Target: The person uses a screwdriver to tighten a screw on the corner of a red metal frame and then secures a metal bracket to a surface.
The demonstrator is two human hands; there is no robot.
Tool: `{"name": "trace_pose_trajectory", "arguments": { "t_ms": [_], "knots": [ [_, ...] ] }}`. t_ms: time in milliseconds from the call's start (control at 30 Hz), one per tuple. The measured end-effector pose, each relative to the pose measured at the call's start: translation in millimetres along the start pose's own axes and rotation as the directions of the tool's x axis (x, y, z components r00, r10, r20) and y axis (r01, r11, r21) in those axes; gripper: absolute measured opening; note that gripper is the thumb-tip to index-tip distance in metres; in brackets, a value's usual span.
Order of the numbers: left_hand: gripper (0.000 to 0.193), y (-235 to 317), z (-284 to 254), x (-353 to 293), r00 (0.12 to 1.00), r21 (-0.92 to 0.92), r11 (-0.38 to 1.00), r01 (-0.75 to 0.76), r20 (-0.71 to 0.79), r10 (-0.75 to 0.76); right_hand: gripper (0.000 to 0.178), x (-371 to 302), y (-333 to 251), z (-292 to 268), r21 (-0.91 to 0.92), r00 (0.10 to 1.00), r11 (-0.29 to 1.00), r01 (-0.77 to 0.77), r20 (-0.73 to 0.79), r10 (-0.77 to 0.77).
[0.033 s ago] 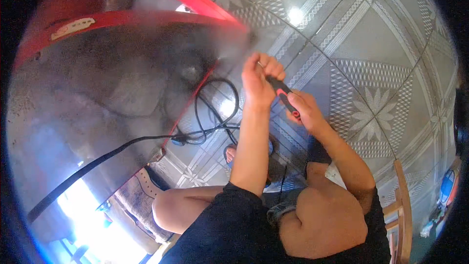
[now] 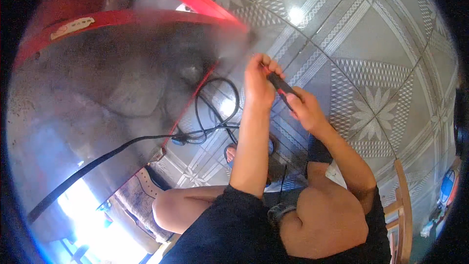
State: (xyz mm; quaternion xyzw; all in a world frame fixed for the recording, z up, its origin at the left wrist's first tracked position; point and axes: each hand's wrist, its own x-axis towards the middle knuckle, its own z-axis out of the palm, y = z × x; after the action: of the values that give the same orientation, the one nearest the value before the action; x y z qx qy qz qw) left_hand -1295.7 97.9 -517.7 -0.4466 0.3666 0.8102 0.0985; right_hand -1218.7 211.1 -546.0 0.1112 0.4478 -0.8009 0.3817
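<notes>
Right hand [image 2: 304, 110] is wrapped shut around the red-and-black handle of a hand tool [image 2: 281, 86], looks like pliers or cutters. Left hand [image 2: 258, 83] is closed up at the tool's front end, fingers pinched over the tip, so the jaws and whatever sits in them are hidden. Can't tell if a wire end is actually clamped there

Both hands are held in the air above the tiled floor [image 2: 371, 54], just off the right edge of the big grey panel with red trim [image 2: 112, 83]

Black cable [image 2: 215, 117] runs from the lower left across the panel, loops on the floor below the left hand, near the panel's right edge. Its free end isn't traceable into the hands from this view

Progress, as a judgement:
- tool is picked up and both hands are set on it, so the job is mid-operation at the tool tip
- no stripped end, cut piece or finished joint is visible anywhere
- cable loop lies loose on the floor, connected to nothing visible at that end

Below: person's bare knee, a foot in a sandal [image 2: 233, 154], wooden chair [image 2: 403, 205] at the lower right
</notes>
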Motion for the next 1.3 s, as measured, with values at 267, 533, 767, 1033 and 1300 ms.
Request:
{"name": "trace_pose_trajectory", "arguments": {
  "t_ms": [267,533,767,1033,1300],
  "knots": [
    [0.035,11.9,-33.2,20.2,0.731,-0.268,0.901,0.342,0.678,-0.076,0.029,-0.7,-13.6,18.2,-0.498,0.952,0.848,0.181,-0.126,-0.277],
    [0.035,10.2,-5.9,-8.1,0.999,0.047,0.999,-0.011,-0.043,0.013,0.034,8.1,-6.5,9.4,-0.933,0.940,0.331,0.143,0.023,-0.340],
    [0.038,17.8,-31.6,16.2,0.914,-0.179,0.964,0.198,0.390,-0.115,0.029,4.2,-12.4,19.9,-0.896,0.835,0.375,0.236,-0.010,-0.551],
    [0.036,5.6,-13.2,1.2,0.921,-0.198,0.967,0.160,0.383,-0.074,0.029,3.8,-11.2,8.8,-0.645,0.980,0.757,0.110,-0.055,-0.190],
    [0.033,23.8,-36.0,18.3,0.841,-0.278,0.903,0.327,0.521,-0.145,0.035,-2.7,-16.5,27.1,-0.812,0.889,0.569,0.131,-0.157,-0.429]
  ]
}}
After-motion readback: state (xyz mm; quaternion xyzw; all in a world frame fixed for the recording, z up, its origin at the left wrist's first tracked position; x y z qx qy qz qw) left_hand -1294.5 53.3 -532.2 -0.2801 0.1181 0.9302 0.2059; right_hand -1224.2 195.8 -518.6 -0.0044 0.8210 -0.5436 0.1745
